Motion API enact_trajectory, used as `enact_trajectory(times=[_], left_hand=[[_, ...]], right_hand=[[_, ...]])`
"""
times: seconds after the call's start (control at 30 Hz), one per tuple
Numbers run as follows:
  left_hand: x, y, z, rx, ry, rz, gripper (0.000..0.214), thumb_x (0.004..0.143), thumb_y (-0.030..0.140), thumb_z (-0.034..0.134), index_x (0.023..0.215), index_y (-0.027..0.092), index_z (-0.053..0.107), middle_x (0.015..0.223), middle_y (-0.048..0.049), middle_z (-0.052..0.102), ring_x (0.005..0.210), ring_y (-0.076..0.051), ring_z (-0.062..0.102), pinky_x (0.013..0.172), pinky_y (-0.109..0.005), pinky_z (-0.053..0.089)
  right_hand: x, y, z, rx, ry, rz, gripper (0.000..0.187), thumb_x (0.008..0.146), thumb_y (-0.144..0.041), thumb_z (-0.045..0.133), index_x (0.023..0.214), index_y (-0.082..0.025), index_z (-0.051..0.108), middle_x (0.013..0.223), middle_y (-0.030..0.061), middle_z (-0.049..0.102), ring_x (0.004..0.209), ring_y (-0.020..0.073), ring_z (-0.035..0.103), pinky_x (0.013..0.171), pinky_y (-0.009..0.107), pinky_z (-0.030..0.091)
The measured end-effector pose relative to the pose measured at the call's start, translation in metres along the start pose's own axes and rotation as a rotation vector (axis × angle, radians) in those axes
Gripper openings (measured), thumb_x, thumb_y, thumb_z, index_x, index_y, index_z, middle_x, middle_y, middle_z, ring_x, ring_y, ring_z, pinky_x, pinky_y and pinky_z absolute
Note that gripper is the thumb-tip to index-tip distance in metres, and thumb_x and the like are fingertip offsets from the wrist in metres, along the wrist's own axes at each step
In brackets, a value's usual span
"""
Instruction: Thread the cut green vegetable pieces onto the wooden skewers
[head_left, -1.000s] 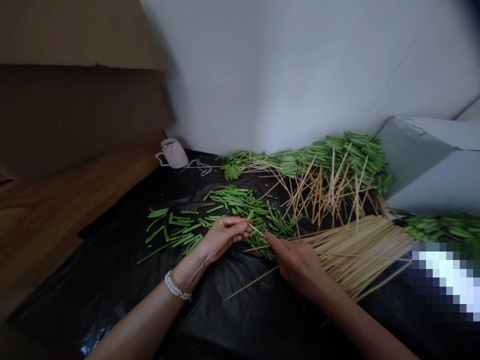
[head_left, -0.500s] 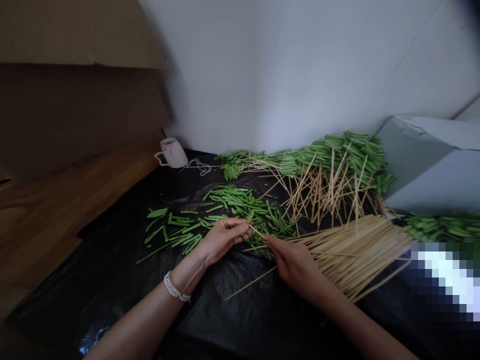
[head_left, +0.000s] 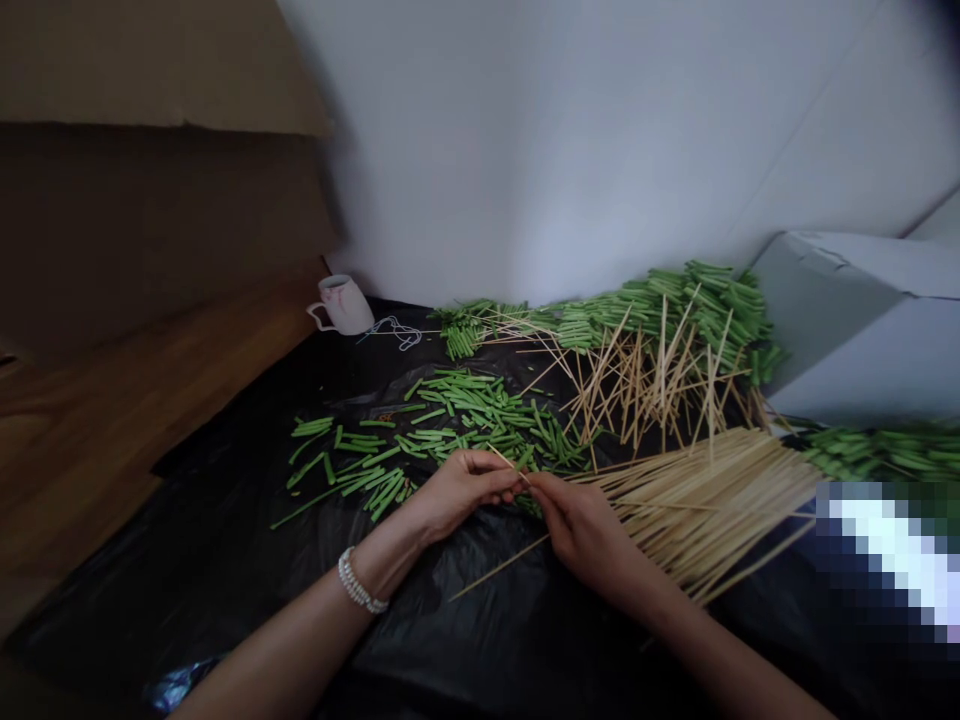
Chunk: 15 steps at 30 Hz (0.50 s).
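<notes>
My left hand (head_left: 461, 490) is closed in a pinch on a short green stem piece, just in front of a scatter of cut green stem pieces (head_left: 457, 420) on black plastic sheeting (head_left: 247, 540). My right hand (head_left: 581, 525) is closed on a thin wooden skewer (head_left: 504, 458); its tip points up and left and meets my left fingertips. Both hands almost touch. A loose bundle of bare skewers (head_left: 705, 500) lies under and right of my right hand.
Skewers loaded with green pieces (head_left: 667, 320) are heaped at the back by the white wall. A white mug (head_left: 341, 303) and some string stand at the back left. A grey box (head_left: 862, 320) is at the right, a cardboard box (head_left: 150, 170) at the left over wooden flooring.
My left hand has shifted right and slightly down, closing up to my right hand. The skewer tip now sits at my left fingertips. My right hand moved a little left.
</notes>
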<state>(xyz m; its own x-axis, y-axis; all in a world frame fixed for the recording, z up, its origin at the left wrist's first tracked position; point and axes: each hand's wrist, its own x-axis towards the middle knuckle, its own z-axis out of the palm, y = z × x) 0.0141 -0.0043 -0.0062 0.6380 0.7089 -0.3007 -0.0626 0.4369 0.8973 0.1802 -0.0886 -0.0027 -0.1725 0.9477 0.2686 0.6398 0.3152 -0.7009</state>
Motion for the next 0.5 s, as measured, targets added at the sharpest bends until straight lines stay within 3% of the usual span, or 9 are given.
enact_trajectory(times=[0.17,0.27,0.37,0.5], left_hand=[[0.002,0.006,-0.008,0.115,0.053,0.107,0.029,0.072,0.041,0.076,0.084,0.015,0.076,0.078,-0.006,0.072,0.066,-0.013,0.06,0.061,-0.023,0.044],[0.005,0.018,-0.021,0.285,0.205,0.25,0.031,0.076,0.042,0.071,0.091,0.016,0.076,0.08,-0.0063,0.073,0.069,-0.015,0.061,0.066,-0.025,0.045],[0.009,0.023,-0.034,0.504,0.362,0.373,0.021,0.075,0.035,0.072,0.084,0.017,0.077,0.083,-0.0063,0.074,0.077,-0.019,0.064,0.075,-0.028,0.047],[0.014,0.015,-0.042,0.795,0.373,0.483,0.013,0.079,0.029,0.069,0.085,0.02,0.076,0.087,-0.006,0.073,0.082,-0.02,0.064,0.079,-0.03,0.044]], right_hand=[[0.002,0.0,-0.004,-0.085,0.047,0.04,0.026,0.097,-0.025,0.035,0.084,-0.019,0.057,0.067,0.0008,0.061,0.057,0.0128,0.056,0.057,0.023,0.037],[0.004,0.001,-0.011,-0.049,0.121,0.055,0.026,0.097,-0.028,0.036,0.085,-0.019,0.058,0.064,-0.001,0.056,0.054,0.0116,0.052,0.055,0.022,0.035],[0.005,0.003,-0.016,0.021,0.154,0.069,0.025,0.097,-0.03,0.037,0.087,-0.019,0.058,0.061,-0.003,0.052,0.051,0.0102,0.049,0.053,0.021,0.034],[0.006,0.006,-0.015,0.055,0.154,0.082,0.026,0.098,-0.031,0.038,0.087,-0.019,0.058,0.058,-0.0043,0.049,0.049,0.0098,0.047,0.052,0.021,0.034]])
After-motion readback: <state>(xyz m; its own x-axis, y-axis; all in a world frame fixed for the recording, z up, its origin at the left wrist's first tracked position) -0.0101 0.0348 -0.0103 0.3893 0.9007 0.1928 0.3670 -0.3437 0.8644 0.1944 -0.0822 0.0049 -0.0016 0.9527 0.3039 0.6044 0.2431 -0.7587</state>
